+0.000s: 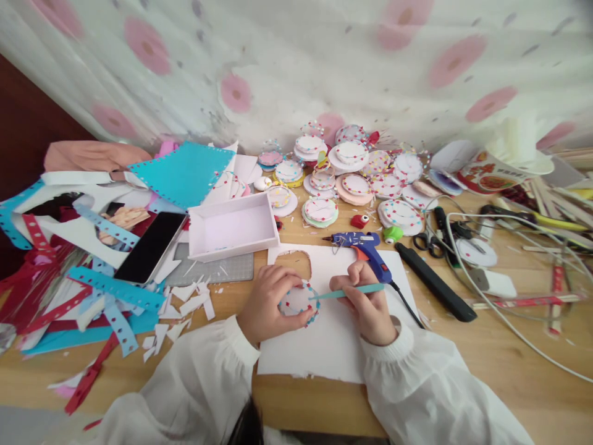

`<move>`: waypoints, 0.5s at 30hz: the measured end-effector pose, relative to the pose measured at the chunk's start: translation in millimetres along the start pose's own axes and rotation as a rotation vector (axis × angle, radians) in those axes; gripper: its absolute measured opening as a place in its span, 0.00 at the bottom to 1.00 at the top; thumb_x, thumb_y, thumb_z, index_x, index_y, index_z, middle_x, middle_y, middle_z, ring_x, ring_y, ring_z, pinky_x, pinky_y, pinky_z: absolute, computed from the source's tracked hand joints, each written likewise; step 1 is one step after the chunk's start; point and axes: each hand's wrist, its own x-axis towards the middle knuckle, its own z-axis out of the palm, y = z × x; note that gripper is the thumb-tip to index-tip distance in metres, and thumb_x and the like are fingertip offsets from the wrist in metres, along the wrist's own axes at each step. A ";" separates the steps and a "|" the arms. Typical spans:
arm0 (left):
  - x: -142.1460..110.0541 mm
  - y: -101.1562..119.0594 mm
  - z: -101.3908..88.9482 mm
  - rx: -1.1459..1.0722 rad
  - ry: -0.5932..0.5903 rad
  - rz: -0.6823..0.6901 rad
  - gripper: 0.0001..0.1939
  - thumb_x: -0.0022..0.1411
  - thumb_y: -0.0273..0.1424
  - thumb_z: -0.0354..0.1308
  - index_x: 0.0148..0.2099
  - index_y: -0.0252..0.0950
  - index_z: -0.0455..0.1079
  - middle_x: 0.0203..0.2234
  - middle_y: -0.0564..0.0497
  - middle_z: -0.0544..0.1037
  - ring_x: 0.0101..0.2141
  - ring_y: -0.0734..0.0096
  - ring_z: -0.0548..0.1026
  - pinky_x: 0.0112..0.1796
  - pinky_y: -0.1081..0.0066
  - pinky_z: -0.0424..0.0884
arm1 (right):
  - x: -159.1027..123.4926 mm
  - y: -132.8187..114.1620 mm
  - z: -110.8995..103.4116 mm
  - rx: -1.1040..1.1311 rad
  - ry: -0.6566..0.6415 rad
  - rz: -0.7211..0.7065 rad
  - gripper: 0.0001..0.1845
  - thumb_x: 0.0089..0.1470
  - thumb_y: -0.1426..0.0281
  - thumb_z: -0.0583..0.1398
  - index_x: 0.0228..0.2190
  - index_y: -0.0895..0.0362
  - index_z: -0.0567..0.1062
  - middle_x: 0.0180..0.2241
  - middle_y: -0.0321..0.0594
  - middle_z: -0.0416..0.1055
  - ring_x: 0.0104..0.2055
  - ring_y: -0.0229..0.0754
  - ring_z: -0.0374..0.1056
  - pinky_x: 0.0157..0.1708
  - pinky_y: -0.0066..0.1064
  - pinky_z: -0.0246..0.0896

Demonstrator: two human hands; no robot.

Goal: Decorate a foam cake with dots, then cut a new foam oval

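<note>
Left sleeve [199, 364] near paper scraps [201, 300]; wide sweep could drag some into your work. Your left hand [269, 303] pinches dotted disc [295, 300] between thumb and fingers, above white sheet [315, 358]; squeezing hard may bend it. Your right hand [368, 306] grips teal stick [371, 288], tip at disc; sideways slip could dislodge dots. Glue gun [368, 244] just beyond; careless knuckle might bump it. Edges: scraps bound you left, black bar [435, 281] right; room on sheet's near part, toward table's [315, 402] front edge.
</note>
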 end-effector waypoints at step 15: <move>-0.9 0.1 1.3 0.018 0.126 0.077 0.13 0.48 0.37 0.64 0.35 0.39 0.69 0.36 0.50 0.80 0.37 0.62 0.75 0.46 0.56 0.62 | -0.4 -0.1 2.5 0.010 -0.044 -0.018 0.15 0.57 0.65 0.57 0.30 0.52 0.53 0.19 0.26 0.50 0.21 0.34 0.47 0.22 0.26 0.39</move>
